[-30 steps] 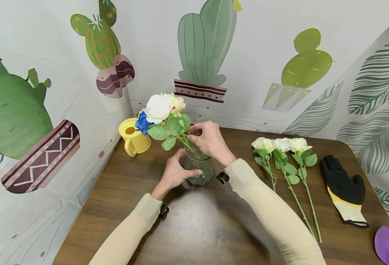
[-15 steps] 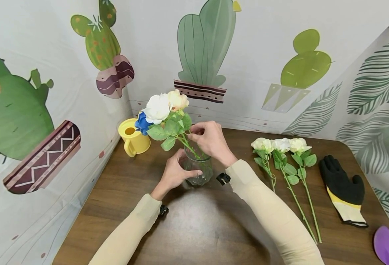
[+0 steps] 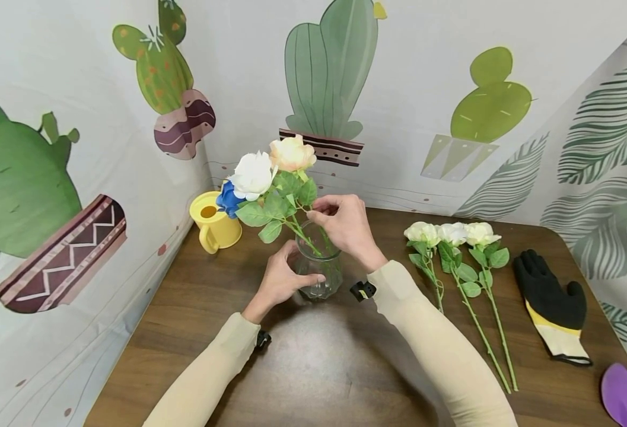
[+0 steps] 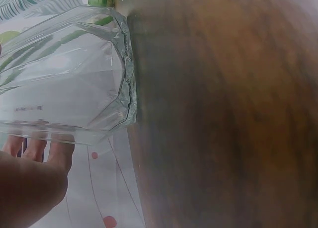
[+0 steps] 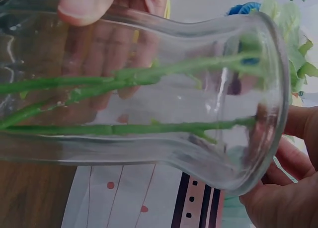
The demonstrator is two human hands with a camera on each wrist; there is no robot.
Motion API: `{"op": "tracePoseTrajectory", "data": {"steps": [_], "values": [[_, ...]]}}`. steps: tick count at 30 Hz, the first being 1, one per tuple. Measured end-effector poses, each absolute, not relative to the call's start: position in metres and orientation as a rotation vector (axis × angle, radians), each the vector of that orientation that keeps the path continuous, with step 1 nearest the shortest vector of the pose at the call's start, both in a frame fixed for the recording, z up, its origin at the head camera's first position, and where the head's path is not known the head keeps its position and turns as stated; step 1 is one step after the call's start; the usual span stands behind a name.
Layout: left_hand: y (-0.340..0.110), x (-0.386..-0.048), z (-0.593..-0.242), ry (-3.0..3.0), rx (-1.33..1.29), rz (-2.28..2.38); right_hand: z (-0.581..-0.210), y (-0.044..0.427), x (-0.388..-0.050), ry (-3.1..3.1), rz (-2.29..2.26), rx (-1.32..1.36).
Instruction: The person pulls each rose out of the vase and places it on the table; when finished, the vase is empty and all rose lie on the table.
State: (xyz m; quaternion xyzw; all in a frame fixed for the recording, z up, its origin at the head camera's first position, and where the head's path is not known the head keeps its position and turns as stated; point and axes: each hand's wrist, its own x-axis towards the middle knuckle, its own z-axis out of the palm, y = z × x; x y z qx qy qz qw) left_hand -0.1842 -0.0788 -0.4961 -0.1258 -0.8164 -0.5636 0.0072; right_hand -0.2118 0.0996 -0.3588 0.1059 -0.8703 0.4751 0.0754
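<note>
A clear glass vase (image 3: 321, 287) stands upright on the table, and my left hand (image 3: 281, 276) grips its side. The left wrist view shows fingers of that hand (image 4: 37, 183) behind the glass. A white flower (image 3: 252, 176), a blue flower (image 3: 229, 198) and a peach flower (image 3: 293, 153) lean left out of the vase. At the rim, my right hand (image 3: 347, 228) pinches the peach flower's stem; the fingertips are partly hidden. Through the glass in the right wrist view, several green stems (image 5: 114, 84) run down inside the vase.
A yellow watering can (image 3: 217, 222) stands left of the vase. To the right lie three pale flowers (image 3: 454, 234) with long stems. Beyond them are a black and yellow work glove (image 3: 553, 302) and a purple object (image 3: 625, 394) at the table's edge. A cactus-print cloth hangs behind.
The peach flower has swung right and up, away from the white flower. My right hand has shifted slightly right with it. My left hand keeps its place on the vase.
</note>
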Motion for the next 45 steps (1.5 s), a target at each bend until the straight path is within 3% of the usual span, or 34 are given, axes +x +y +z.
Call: {"op": "tracePoseTrajectory", "data": {"steps": [45], "values": [[-0.079,-0.182,-0.494,-2.539,-0.390,-1.782,-0.343,0.116,-0.199,-2.214,1.809,0.099]]}}
